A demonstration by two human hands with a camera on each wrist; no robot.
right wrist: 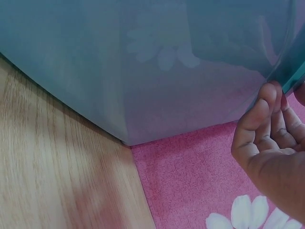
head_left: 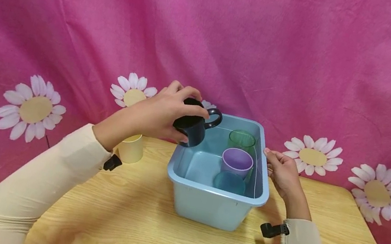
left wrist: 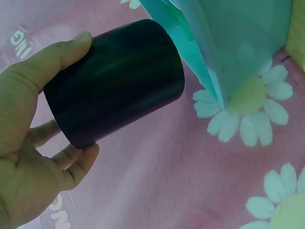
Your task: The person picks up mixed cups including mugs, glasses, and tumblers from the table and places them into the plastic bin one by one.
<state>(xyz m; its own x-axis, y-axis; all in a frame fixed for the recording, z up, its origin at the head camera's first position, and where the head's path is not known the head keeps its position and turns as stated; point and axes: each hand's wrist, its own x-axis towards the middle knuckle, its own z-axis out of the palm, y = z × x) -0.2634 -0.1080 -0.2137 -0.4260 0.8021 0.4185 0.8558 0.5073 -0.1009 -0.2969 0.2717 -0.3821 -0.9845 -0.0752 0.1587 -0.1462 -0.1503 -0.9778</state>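
Three plastic cups stand in the pale blue tub (head_left: 212, 205) along its right wall: green translucent cup (head_left: 241, 140) at the back, purple cup (head_left: 237, 162) in the middle, teal cup (head_left: 230, 182) in front, each close to the next. One glossy black mug (head_left: 193, 127), cylindrical with a loop handle, is gripped by the left hand (head_left: 159, 115), fingers curled round its body, tilted, above the tub's back left corner. Tub's left half is open floor. Right hand (head_left: 282, 174) has its fingers curled at the tub's right rim, touching it; whether it truly grips the edge I cannot tell. One cream cup (head_left: 131, 148) stands on the wood-grain table (head_left: 129, 232), left of the tub, apart from it. Smooth rectangular tub, rounded corners. Pink daisy cloth (head_left: 270, 56) hangs behind.
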